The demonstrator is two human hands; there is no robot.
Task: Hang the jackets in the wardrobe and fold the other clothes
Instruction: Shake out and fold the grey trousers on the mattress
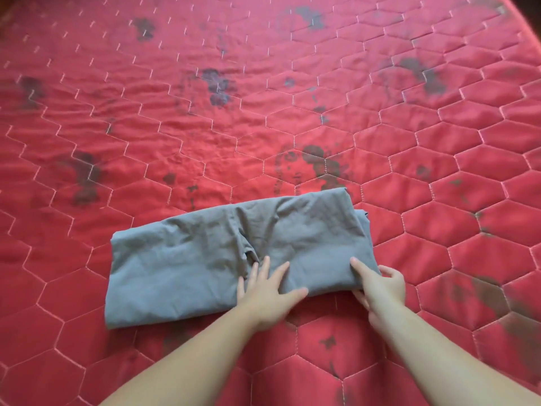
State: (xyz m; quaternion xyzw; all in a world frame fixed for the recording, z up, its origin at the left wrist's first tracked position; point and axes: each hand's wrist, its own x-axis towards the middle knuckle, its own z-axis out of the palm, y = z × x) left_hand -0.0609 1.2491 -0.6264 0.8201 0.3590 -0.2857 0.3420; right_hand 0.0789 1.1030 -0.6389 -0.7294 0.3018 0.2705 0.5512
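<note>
A grey garment [205, 253] lies folded into a long band across the near part of a red quilted bed cover [263, 98]. My left hand [268, 294] presses flat on the garment's near edge at the middle, fingers spread and straight. My right hand [377, 284] grips the garment's right near corner, thumb on top of the cloth and fingers curled under and around the edge. No jacket or wardrobe is in view.
The red cover, stitched in hexagons with dark worn patches, fills the whole view. Its far right corner [509, 7] curves off at the top right. Nothing else lies on it.
</note>
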